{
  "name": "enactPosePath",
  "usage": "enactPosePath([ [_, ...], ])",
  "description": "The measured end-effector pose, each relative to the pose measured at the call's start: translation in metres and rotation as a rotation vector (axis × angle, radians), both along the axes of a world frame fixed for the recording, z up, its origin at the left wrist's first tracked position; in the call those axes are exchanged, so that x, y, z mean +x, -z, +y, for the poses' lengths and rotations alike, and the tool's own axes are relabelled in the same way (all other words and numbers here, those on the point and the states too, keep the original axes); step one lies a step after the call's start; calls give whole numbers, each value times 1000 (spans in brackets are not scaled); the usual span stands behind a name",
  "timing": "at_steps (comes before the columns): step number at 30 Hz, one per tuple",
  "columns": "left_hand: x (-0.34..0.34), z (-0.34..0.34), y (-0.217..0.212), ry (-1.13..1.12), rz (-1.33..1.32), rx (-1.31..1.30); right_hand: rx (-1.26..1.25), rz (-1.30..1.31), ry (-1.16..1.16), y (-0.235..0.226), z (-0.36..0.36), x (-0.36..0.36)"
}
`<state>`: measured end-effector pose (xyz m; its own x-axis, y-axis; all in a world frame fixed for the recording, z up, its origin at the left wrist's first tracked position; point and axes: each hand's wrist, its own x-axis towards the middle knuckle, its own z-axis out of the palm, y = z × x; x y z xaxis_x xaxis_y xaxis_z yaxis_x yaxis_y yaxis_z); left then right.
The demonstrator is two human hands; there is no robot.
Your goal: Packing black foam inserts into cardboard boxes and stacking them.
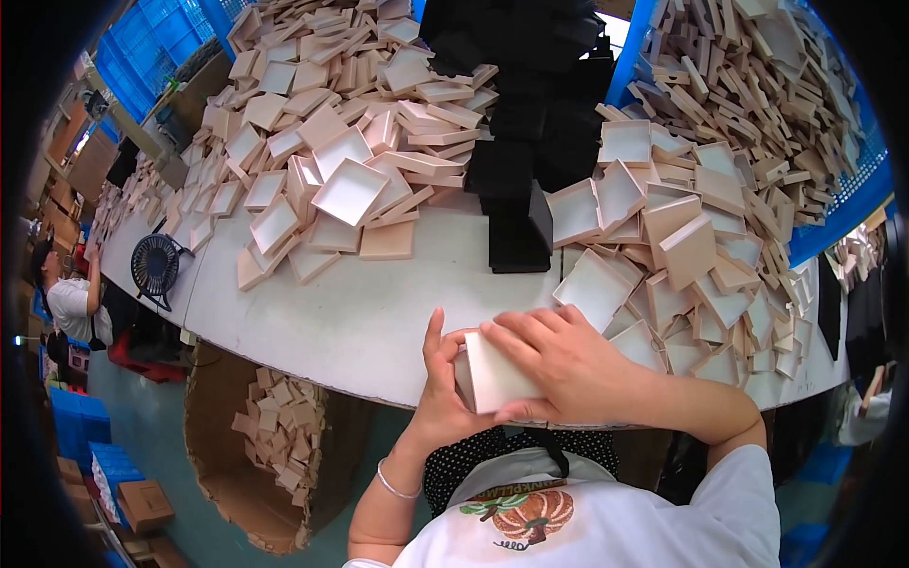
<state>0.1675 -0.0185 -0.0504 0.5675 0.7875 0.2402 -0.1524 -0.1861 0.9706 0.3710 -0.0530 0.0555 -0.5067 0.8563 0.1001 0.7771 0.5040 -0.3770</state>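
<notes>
Close to my body, at the table's front edge, I hold a small pale pinkish cardboard box (499, 376) between both hands. My left hand (441, 388) grips its left side, thumb below and fingers up along the edge. Over the top and right side lies my right hand (563, 364), its fingers and thumb closed round the box. What is inside the box cannot be seen. Just beyond my right hand lies an open box half (594, 289) with a white inside. Dark square pads (520, 237) stand stacked on the table ahead of my hands.
Loose box halves (348, 192) heap up at the far left of the white table (312, 327); more (688, 248) pile at the right, before a filled blue crate (843, 222). A black fan (158, 269) stands left. A large carton (216, 417) holds boxes below. Other people work at both sides.
</notes>
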Motion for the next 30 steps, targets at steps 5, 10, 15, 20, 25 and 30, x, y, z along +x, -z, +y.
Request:
enactPosePath([
  [5,0,1,1,38,65,156,43,-206,25,7,-18,-2],
  [10,-28,48,-37,51,209,409,106,-187,55,25,-20,-2],
  [15,-12,130,-26,-607,768,373,140,-128,41,21,-17,2],
  [20,-1,115,-30,-597,1140,597,428,157,345,11,39,28],
  [25,5,91,-55,-568,1125,573,280,148,555,34,90,51],
  [30,-29,155,-40,-1026,922,800,428,225,616,29,87,52],
])
